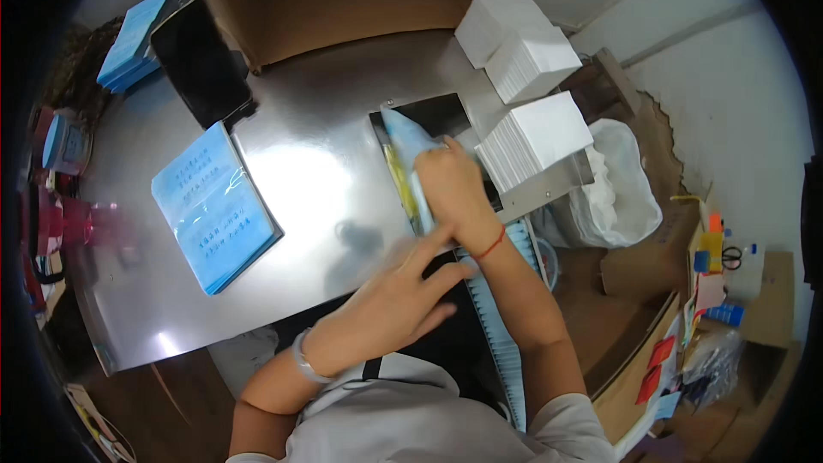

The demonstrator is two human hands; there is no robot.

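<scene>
My right hand point(451, 189), a red string round its wrist, is closed on a light blue plastic packet point(403, 130). The packet is blurred and partly covered by the hand, over a dark rectangular opening point(441, 111) in the metal table. Along the opening's left side runs a yellow strip point(400, 178). My left hand point(381, 313), with a pale band on its wrist, hovers near the table's front edge, fingers spread and nothing visible in them. Its fingertips come close to my right wrist; whether they touch, I cannot tell. Left of the hands lies a stack of blue printed packets point(210, 206).
Stacks of white paper squares point(540, 141) stand right of the opening, beside a white-lined bin point(621, 184). A large cardboard box point(351, 4) sits at the back. A black phone-like screen point(201, 64) and pink plastic containers point(64, 219) are left. A blue ribbed row point(497, 326) extends below the table.
</scene>
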